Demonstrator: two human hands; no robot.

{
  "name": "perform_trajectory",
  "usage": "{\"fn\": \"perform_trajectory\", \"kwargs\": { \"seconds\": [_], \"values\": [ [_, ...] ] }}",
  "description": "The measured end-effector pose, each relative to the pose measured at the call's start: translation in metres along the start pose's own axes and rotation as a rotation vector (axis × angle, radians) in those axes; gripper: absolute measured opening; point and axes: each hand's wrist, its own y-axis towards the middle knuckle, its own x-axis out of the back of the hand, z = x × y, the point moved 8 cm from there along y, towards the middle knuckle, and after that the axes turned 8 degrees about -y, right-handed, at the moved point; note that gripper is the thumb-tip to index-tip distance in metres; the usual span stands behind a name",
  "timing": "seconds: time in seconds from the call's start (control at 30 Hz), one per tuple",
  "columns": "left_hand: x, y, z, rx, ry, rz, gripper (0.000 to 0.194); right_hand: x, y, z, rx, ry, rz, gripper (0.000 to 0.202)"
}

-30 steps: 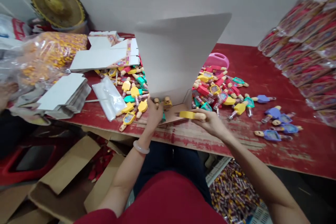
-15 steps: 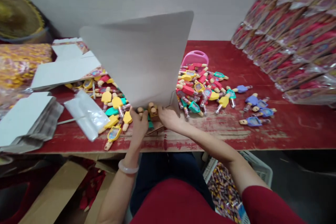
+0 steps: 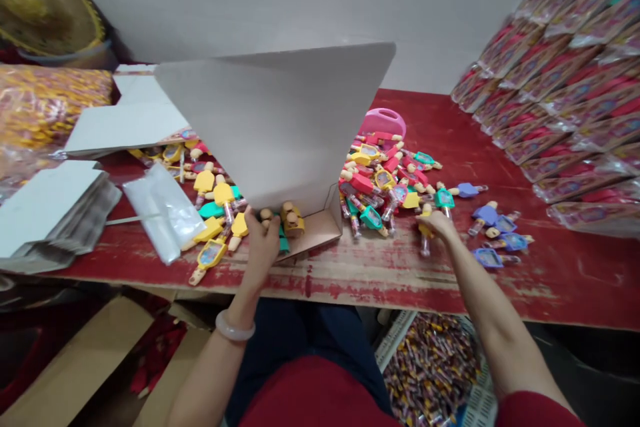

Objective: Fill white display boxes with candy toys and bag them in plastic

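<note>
A cardboard box [image 3: 320, 230] stands near the table's front edge, its large pale flap [image 3: 280, 127] raised behind it. Green pieces [image 3: 283, 240] and yellow pieces [image 3: 292, 219] with round wooden-coloured ends sit in its left part; its right part shows bare cardboard. My left hand [image 3: 263, 237] is curled around the box's left end, at the green pieces. To the right, my right hand [image 3: 438, 224] has its fingers closed on a yellow toy [image 3: 425, 240] with a clear tube. Beside it lies a pile of red, yellow and green toys [image 3: 380, 180].
Purple toys [image 3: 500, 233] lie at the right, before stacked bagged packages [image 3: 580, 87]. Yellow toys [image 3: 212, 253], clear bags [image 3: 167, 213] and folded cards [image 3: 55, 207] are at the left. Below the table stands a crate of small pieces [image 3: 430, 367].
My right hand has left the box and moved right to the yellow toy, now held. My left hand has stayed at the box's left end. The view has shifted slightly.
</note>
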Motion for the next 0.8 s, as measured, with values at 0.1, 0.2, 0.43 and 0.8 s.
{"fn": "perform_trajectory", "kwargs": {
  "seconds": [0.1,0.2,0.43,0.8],
  "values": [
    [0.0,0.0,-0.001,-0.028,0.009,-0.001,0.048,-0.006,-0.034,0.005,0.049,0.167,0.133,0.027],
    [-0.002,0.001,0.001,-0.015,0.007,-0.001,0.05,0.02,-0.091,0.063,0.381,0.607,0.164,0.044],
    [-0.003,-0.001,0.003,-0.001,-0.003,-0.014,0.053,0.015,-0.213,0.244,0.955,0.751,0.215,0.023],
    [-0.005,0.0,0.008,-0.028,-0.008,-0.005,0.054,-0.015,-0.231,0.301,0.948,-0.201,0.223,0.032]
  ]
}}
